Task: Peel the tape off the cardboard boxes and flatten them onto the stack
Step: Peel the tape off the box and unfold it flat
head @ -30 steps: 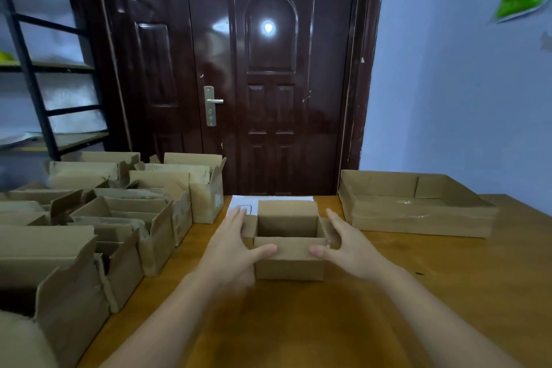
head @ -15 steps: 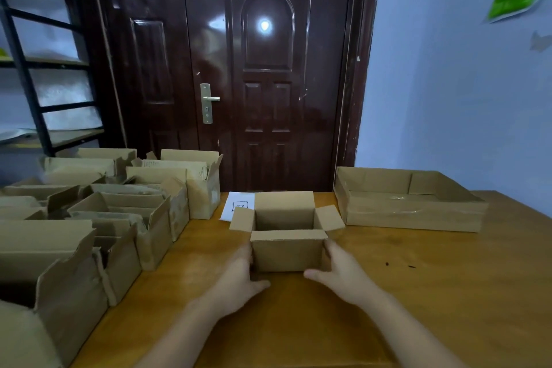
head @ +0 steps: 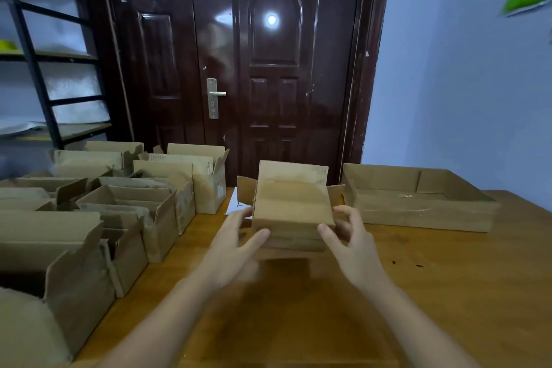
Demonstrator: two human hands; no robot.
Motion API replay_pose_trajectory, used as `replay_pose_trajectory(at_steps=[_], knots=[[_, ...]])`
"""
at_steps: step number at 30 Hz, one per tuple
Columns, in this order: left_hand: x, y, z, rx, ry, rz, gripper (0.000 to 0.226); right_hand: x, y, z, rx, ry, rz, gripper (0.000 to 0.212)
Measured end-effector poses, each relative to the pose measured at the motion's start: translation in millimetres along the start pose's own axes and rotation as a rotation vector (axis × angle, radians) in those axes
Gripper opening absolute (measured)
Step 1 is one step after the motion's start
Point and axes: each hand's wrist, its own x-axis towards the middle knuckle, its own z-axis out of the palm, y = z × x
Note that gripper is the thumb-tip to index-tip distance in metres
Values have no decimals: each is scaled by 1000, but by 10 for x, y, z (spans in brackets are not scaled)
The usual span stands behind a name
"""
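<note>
A small cardboard box (head: 291,203) is being held just above the middle of the wooden table (head: 448,293), tipped so that its taped underside is facing the camera, with side flaps sticking out to the left and right at its far end. The left hand (head: 236,245) is gripping its left side, thumb curling onto the near face; the right hand (head: 352,243) is holding the right side, thumb pressing the near corner and fingers bent round the edge. What the box is holding cannot be seen.

To the left, a cluster of open cardboard boxes (head: 125,212) is crowding the table's edge, flaps up; some are showing folded cardboard inside. On the far right, a wide shallow cardboard tray (head: 418,209) is lying open, its near wall bearing glossy tape. A white sheet (head: 236,206) is peeking out behind the held box.

Behind the table a dark glossy door (head: 268,69) with a metal handle (head: 213,97) is standing closed, a black shelf rack (head: 44,54) is rising at far left, and a pale blue wall (head: 463,69) is filling the right.
</note>
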Motion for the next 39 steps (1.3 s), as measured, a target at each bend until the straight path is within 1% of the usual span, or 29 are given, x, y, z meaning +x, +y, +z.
replay_pose_trajectory(at_steps=[1,2,4,5,8,11,15,18,19,21,23,24,26,28,30,31,32,34,35,36,37,39], knots=[[-6,61,-4,2,-3,9,81,19,-38,9,3,37,-1,40],[-3,101,-3,52,-7,28,90,43,-77,9,-4,69,-3,38],[19,139,1,239,11,79,113,90,-136,-19,-32,99,10,46],[33,151,0,280,40,83,118,109,-152,-42,-45,91,19,53],[53,154,2,227,121,127,110,141,-195,-91,-66,-3,4,66],[63,95,9,198,134,112,100,142,-220,-104,-98,-69,1,67],[38,-43,47,228,56,38,98,108,-158,-91,-108,-96,72,65],[25,-178,104,232,45,17,89,86,-16,-41,-146,-162,148,60],[23,-227,117,215,29,0,88,72,43,-19,-149,-195,166,60],[11,-308,143,94,-50,-36,90,47,152,29,-99,-250,188,63],[-22,-344,180,-25,-124,-19,90,33,215,69,-39,-254,201,62],[-42,-347,206,-36,-132,10,89,36,228,81,-30,-250,203,60],[-75,-335,252,-5,-116,72,75,51,230,93,-21,-257,218,56],[-111,-323,265,-22,-102,89,64,64,230,84,-20,-253,241,49],[-161,-317,243,-48,-97,98,57,92,260,61,-57,-172,235,55],[-186,-318,229,-26,-92,110,55,106,267,53,-82,-97,208,56],[-208,-322,220,17,-87,126,53,118,260,49,-87,-18,161,51],[-239,-320,219,140,-68,180,49,143,226,58,-47,92,73,26],[-252,-319,226,188,-56,201,49,169,206,62,-29,100,60,16],[-262,-312,235,223,-40,212,49,198,184,56,-33,70,65,11],[-276,-296,246,255,-18,220,52,223,164,41,-60,11,71,9],[-298,-252,275,341,56,240,58,241,126,5,-124,-136,57,22]])
